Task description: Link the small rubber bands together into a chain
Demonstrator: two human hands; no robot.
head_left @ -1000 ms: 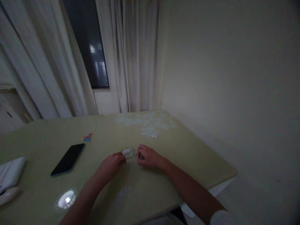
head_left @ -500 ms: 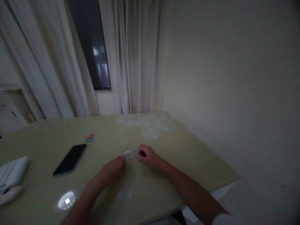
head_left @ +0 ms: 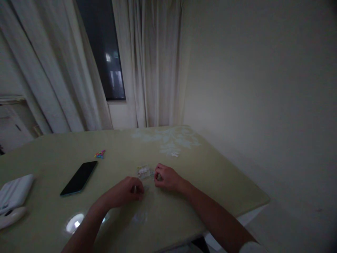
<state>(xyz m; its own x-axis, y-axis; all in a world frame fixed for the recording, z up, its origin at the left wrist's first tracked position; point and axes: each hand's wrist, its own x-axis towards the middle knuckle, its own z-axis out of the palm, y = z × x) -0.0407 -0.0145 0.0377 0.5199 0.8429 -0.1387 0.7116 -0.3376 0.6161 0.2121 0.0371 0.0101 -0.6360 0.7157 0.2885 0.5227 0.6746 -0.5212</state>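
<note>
Clear container (head_left: 143, 172) lies on glossy table (head_left: 123, 147); curtains (head_left: 158, 70) hang behind.

Left hand (head_left: 131, 191): bare, rounded across the back, joining a slim wrist
Left forearm (head_left: 91, 221): bare and smooth, widening from the wrist down to the near edge
Right hand (head_left: 168, 177): bare, with a rounded back
Right forearm (head_left: 210, 207): bare, slim at the wrist, thicker toward the near right
Right sleeve (head_left: 252, 247): pale, whitish grey, plain, its curved hem crossing the arm at the near edge
Lap cloth (head_left: 181, 250): greyish, a thin strip, too dim for detail
</note>
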